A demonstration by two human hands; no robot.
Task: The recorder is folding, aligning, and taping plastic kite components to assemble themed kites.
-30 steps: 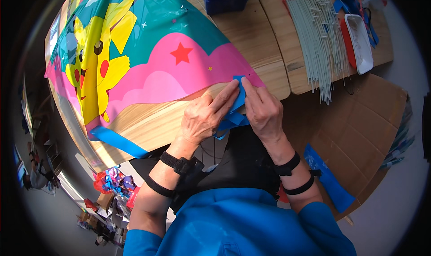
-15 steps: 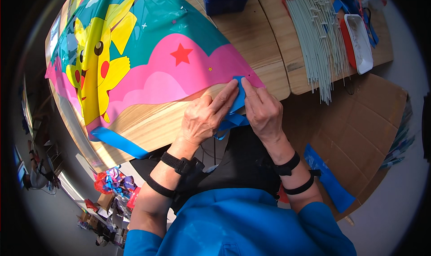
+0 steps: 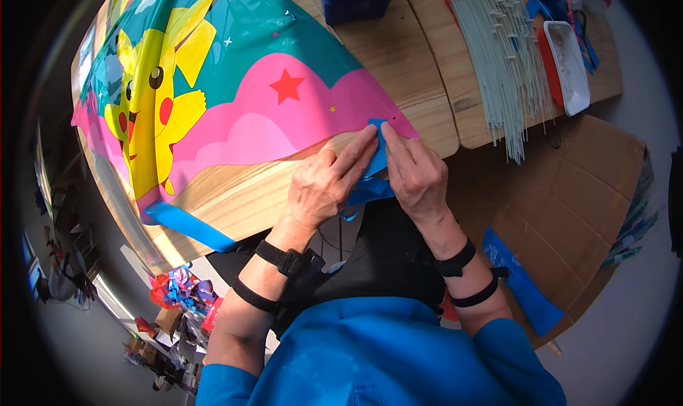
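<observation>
A kite sail (image 3: 245,125) of thin printed sheet, teal and pink with a yellow cartoon animal, spreads over the wooden table. At its near right corner lies a blue plastic strip (image 3: 378,157), whose end overlaps the pink edge. My left hand (image 3: 321,183) presses that end with extended index and middle fingers, the others curled. From the other side, my right hand (image 3: 417,180) bears on the same end, fingertips close to the left ones. More of the strip bunches below, partly hidden by my hands. Another blue strip (image 3: 191,227) hangs from the sail's near left corner.
A dark blue tape dispenser (image 3: 353,0) stands at the back. Pale thin rods (image 3: 498,64) lie bundled on the right, beside a white tray (image 3: 568,68). Below the table's right edge is a cardboard sheet (image 3: 555,192) with a blue plastic piece (image 3: 523,285).
Almost nothing differs. Both hands stay on the blue strip's end at the sail's corner, with only a tiny shift of the fingertips.
</observation>
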